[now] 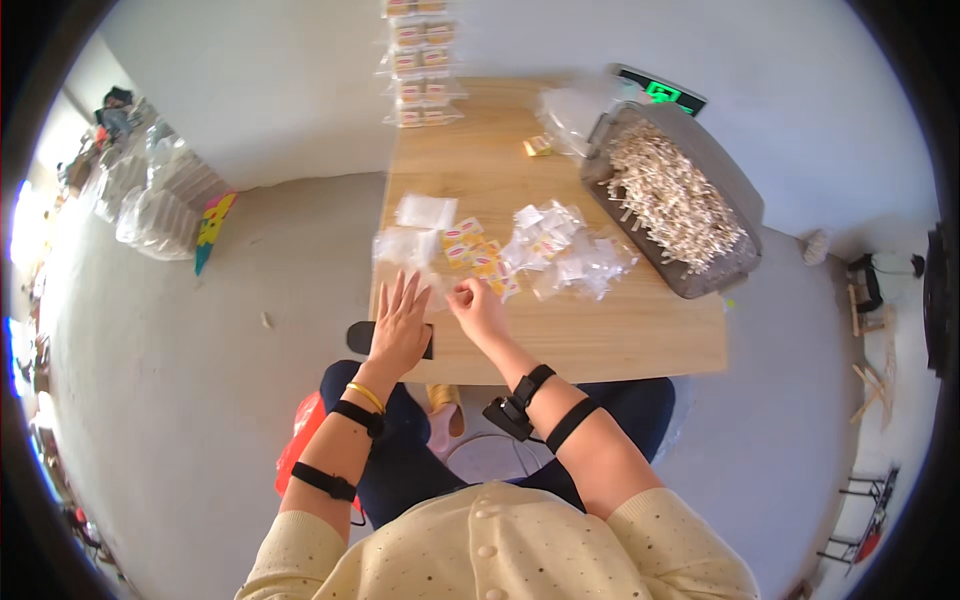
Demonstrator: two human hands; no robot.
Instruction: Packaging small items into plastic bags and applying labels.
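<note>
My left hand (pixel 402 325) lies flat with fingers spread on thin clear plastic bags (pixel 405 245) at the table's left side. Just to its right, my right hand (pixel 480 310) has its fingers curled into a pinch by the edge of the clear plastic; what they hold, if anything, is too small to make out. Beyond the right hand are yellow-and-white printed cards (pixel 472 243) in a loose spread. Farther right is a heap of clear bags with white and yellow cards (pixel 560 250). A dark flat object (pixel 361 337) sticks out beneath my left wrist.
A grey plastic bin (pixel 742 185) full of small pale stick-like pieces (pixel 670 190) stands on the table's right side. Behind it is a device with a lit green display (pixel 662 92). Strips of small packs (pixel 422 62) line the far left; a small yellow pack (pixel 538 146) lies toward the back.
</note>
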